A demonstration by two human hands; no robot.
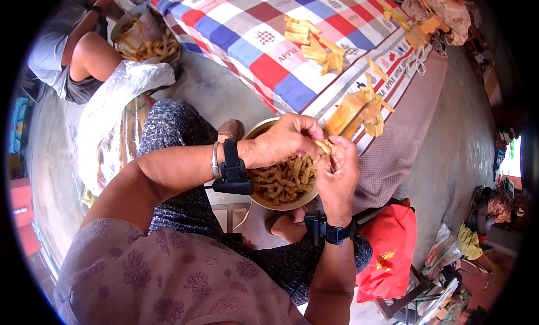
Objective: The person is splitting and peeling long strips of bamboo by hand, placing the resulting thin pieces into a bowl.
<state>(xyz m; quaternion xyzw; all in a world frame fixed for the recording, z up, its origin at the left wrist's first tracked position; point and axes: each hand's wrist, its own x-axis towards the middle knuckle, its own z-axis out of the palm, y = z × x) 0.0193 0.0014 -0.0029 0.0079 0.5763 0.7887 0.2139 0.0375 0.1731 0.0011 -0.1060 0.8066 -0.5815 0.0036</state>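
Over a round bowl (254, 197) holding several small, twisted yellow-brown pieces (281, 184), my left hand (286, 138) and my right hand (339, 170) meet. Both have fingers closed around a short yellowish strip (323, 147), pinched between them. The bowl's upper right part is hidden behind my hands. Just beyond them, on a checked cloth (292, 86), lie broad tan-yellow pieces and strips (348, 114), with a further pile of yellow strips (317, 47) farther back.
Another person (90, 55) sits at upper left beside a container of strips (146, 44). A plastic-covered bundle (106, 134) stands left of my knee. A red bag (382, 252) lies at my right. Cloths and bags (469, 241) pile up at far right.
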